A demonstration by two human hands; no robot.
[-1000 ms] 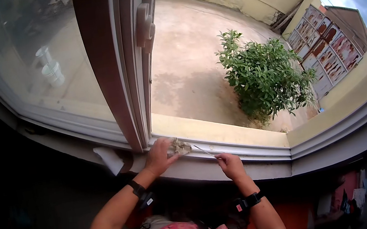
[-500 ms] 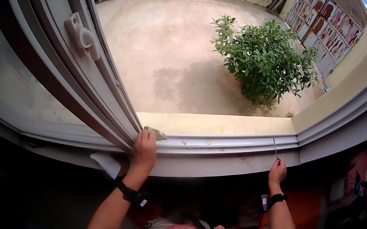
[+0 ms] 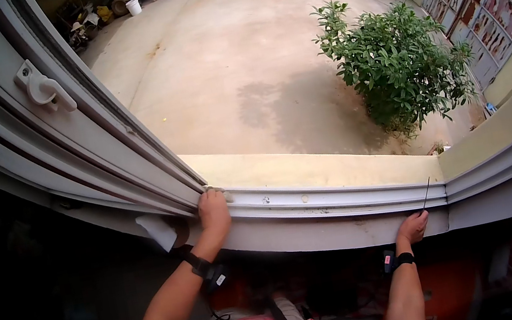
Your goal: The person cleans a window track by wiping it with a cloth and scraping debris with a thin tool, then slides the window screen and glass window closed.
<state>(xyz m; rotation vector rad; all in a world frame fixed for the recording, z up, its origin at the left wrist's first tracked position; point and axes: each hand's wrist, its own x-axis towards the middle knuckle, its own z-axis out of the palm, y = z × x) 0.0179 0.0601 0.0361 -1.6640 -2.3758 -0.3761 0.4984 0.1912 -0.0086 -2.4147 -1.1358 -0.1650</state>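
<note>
One white window track (image 3: 345, 197), left hand (image 3: 213, 210) at eight o'clock, fingers clutching a mostly hidden rag (image 3: 228, 197), right hand (image 3: 413, 227) at four, fingers pinching a thin rod (image 3: 427, 192)

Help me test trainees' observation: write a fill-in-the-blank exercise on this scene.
1. The rod is in the ____ hand.
2. The left hand has a ____ strap at its wrist.
3. The bush outside has ____ leaves.
4. The bucket outside is the colour ____.

Missing words: right; black; green; white.
</note>
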